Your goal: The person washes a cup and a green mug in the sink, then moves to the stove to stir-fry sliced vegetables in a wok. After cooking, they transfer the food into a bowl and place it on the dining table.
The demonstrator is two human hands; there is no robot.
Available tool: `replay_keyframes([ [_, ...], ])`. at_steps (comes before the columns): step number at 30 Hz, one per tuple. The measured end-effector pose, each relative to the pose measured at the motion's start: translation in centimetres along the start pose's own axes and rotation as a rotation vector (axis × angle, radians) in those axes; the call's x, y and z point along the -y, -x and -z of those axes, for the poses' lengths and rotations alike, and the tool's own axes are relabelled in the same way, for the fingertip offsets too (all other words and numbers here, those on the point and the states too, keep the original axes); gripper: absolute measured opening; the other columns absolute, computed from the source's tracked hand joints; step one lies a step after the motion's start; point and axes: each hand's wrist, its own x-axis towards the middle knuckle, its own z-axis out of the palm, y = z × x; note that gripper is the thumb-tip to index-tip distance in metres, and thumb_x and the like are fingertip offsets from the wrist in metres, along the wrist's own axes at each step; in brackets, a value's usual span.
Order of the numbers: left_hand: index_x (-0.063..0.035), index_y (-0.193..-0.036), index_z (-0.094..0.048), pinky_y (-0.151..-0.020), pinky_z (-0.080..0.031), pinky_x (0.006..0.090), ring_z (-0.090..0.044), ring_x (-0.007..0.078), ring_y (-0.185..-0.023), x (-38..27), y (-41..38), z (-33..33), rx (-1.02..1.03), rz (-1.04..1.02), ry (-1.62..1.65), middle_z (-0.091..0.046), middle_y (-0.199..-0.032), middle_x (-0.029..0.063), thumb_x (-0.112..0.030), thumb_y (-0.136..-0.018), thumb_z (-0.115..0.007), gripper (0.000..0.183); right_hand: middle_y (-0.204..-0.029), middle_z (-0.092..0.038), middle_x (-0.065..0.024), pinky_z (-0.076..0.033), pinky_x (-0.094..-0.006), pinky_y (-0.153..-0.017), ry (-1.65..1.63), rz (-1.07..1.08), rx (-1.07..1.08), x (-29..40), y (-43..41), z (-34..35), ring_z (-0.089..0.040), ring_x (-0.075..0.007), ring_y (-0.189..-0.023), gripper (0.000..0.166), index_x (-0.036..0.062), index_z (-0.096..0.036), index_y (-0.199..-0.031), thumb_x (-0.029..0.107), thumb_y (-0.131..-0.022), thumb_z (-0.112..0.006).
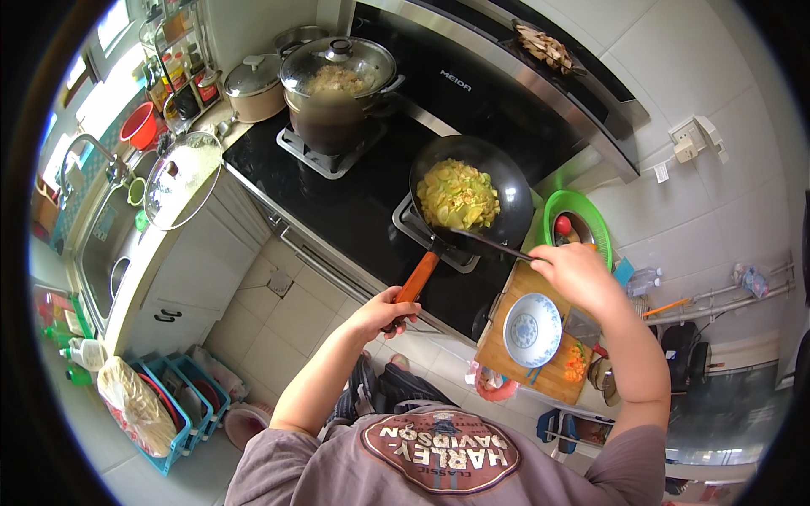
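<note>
My left hand (390, 312) is closed around the orange-brown wooden handle (417, 277) of a dark wok (514, 190) on the right burner. Sliced pale green vegetable with small yellow bits, perhaps egg, forms a heap of food (458, 193) inside the wok. My right hand (566, 269) grips the dark handle of a spatula (497, 243), whose head is at the near edge of the food and partly hidden by it. Just below my right forearm, a blue-patterned white bowl (533, 330) stands on a wooden cutting board (497, 351), with chopped orange and green pieces (575, 364) beside it.
On the left burner stands a steamer pot (329, 123) under a glass lid. A beige lidded pot (253, 88) sits behind it. A green basket (604, 224) adjoins the wok's right side. Another glass lid (183, 180) rests by the sink (107, 246). Sliced food fills a plate (544, 47) on the range hood.
</note>
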Motion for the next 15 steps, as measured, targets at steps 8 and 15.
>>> replay_keyframes([
  [8, -0.0066, -0.121, -0.048, -0.038, -0.033, 0.0226, -0.044, 0.0073, -0.045, -0.6, 0.0, -0.4, 0.059, 0.028, -0.035, -0.050, -0.068, 0.0007, -0.016, -0.090, -0.066, 0.037, -0.068, -0.063, -0.0042, -0.039, -0.0213, -0.037, -1.102, -0.496, 0.457, -13.0, -1.2, 2.9, -0.049, -0.0049, -0.046, 0.025, 0.0059, -0.063, -0.101, 0.024, -0.104, -0.046],
  [15, -0.0073, -0.122, -0.046, -0.037, -0.033, 0.0233, -0.042, 0.0080, -0.042, -1.1, -0.3, -0.6, 0.103, 0.067, -0.064, -0.048, -0.066, 0.0017, -0.008, -0.088, -0.062, 0.038, -0.074, -0.055, -0.0081, -0.023, -0.0172, -0.035, -1.456, -0.813, 0.488, -21.4, -3.4, -4.5, -0.031, -0.0037, -0.045, 0.018, 0.0079, -0.055, -0.108, 0.024, -0.103, -0.050],
])
